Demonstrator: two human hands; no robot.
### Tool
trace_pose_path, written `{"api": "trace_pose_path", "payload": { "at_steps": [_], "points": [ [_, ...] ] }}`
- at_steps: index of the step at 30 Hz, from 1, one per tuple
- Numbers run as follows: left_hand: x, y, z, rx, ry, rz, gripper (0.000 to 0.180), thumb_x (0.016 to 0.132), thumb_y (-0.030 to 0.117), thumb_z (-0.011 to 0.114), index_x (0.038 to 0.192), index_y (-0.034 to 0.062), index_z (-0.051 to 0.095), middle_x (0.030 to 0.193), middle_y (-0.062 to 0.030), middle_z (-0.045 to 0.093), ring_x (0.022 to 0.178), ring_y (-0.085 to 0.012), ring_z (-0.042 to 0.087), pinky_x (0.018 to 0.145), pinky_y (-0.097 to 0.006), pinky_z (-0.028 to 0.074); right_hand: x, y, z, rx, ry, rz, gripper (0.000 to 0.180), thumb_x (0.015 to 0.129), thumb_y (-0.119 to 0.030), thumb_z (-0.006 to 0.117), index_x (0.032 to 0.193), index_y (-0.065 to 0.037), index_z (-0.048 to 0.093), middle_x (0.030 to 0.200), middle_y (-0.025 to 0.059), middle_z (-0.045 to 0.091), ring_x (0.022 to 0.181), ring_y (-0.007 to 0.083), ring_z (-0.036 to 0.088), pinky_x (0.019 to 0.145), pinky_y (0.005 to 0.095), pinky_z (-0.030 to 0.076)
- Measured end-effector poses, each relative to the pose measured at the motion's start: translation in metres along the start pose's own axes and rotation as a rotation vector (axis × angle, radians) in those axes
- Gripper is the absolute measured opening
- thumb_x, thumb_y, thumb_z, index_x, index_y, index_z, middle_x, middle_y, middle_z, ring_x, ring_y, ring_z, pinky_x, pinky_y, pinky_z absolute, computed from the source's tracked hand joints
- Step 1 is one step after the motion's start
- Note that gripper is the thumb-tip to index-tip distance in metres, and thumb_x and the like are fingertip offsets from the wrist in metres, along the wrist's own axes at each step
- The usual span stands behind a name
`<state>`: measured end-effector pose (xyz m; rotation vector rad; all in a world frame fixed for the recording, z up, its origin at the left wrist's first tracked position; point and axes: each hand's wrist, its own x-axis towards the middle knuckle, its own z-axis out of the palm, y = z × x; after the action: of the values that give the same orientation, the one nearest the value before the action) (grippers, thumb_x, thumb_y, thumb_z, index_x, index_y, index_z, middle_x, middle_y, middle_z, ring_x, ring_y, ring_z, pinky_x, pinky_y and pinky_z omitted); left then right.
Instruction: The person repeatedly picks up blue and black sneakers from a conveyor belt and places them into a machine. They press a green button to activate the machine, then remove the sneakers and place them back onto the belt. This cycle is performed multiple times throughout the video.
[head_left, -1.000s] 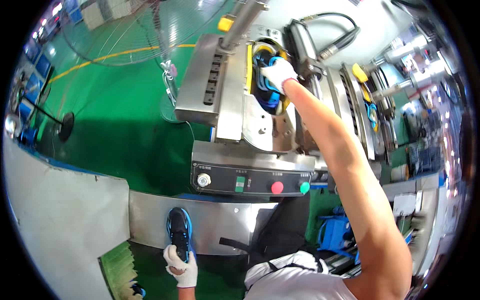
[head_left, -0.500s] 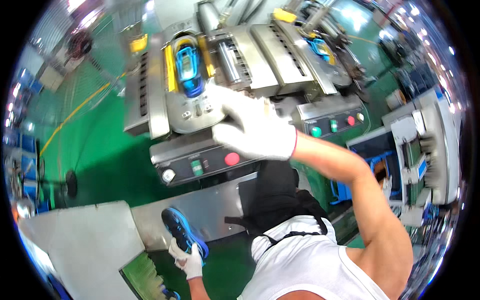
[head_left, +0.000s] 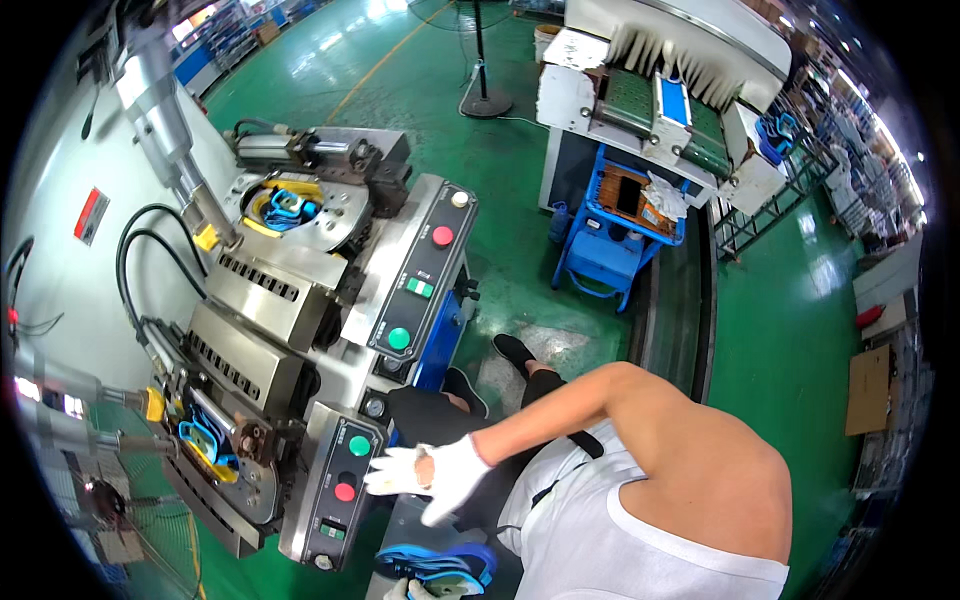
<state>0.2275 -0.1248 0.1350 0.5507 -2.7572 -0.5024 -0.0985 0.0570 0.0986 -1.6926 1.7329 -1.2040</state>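
My right hand (head_left: 430, 475), in a white glove, hovers with fingers spread just right of a steel control panel (head_left: 340, 480) that carries a green and a red button. It holds nothing. At the bottom edge my left hand (head_left: 403, 590), also gloved, is mostly cut off and grips a blue shoe (head_left: 440, 565). To the left stands a steel press machine (head_left: 270, 290) with two stations. Each station holds a blue shoe in a yellow mould, one up at the back (head_left: 285, 205) and one low near the panel (head_left: 205, 440).
A second control panel (head_left: 425, 265) sits higher on the machine. A blue cart (head_left: 610, 240) and a conveyor machine (head_left: 680, 100) stand across the green floor. A fan stand (head_left: 485, 100) is at the top, a cardboard box (head_left: 870, 390) at the right.
My right hand has left the shoe in the machine's mould and come down beside the lower control panel. My head has turned. The left hand still holds the blue shoe.
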Motion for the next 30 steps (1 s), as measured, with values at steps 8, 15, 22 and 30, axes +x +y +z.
{"api": "trace_pose_path", "payload": {
  "at_steps": [8,15,22,30],
  "points": [
    [0.169,0.195,0.067,-0.556,-0.129,0.206,0.027,0.088,0.011,0.076,0.113,0.0017,0.072,0.115,-0.0189,0.069,0.110,-0.0365,0.067,0.096,-0.046,0.053,-0.162,-0.022,0.007,0.150,0.424,0.102,0.116,0.081,-0.051,0.084,0.165,0.000,0.024,0.162,0.0273,0.037,0.152,0.0401,0.039,0.125,0.0443,0.034],
    [0.287,0.425,0.064,-0.665,-0.353,0.809,0.041,0.083,0.010,0.081,0.122,0.0021,0.071,0.120,-0.0192,0.068,0.105,-0.0345,0.068,0.089,-0.044,0.058,-0.215,-0.087,-0.104,-0.161,1.204,0.409,0.089,0.080,-0.024,0.086,0.153,0.004,0.043,0.155,0.0192,0.049,0.145,0.0321,0.047,0.123,0.0447,0.037],
    [0.282,0.464,0.115,-0.813,-0.426,1.111,0.065,0.077,0.013,0.090,0.136,0.0018,0.063,0.130,-0.0243,0.066,0.113,-0.0446,0.067,0.094,-0.047,0.058,-0.314,0.012,-0.289,-0.061,1.939,0.328,0.060,0.086,-0.021,0.088,0.136,0.001,0.063,0.121,0.0096,0.072,0.104,0.0175,0.068,0.093,0.0351,0.056],
    [0.208,0.312,0.210,-0.563,-0.687,0.365,0.050,0.086,0.008,0.084,0.132,0.0012,0.064,0.127,-0.0214,0.064,0.104,-0.0357,0.071,0.086,-0.041,0.062,-0.440,0.136,-0.609,-0.434,2.011,0.704,0.093,0.085,-0.047,0.086,0.154,0.002,0.047,0.142,0.0189,0.062,0.124,0.0329,0.063,0.100,0.0457,0.054]
  ]
}}
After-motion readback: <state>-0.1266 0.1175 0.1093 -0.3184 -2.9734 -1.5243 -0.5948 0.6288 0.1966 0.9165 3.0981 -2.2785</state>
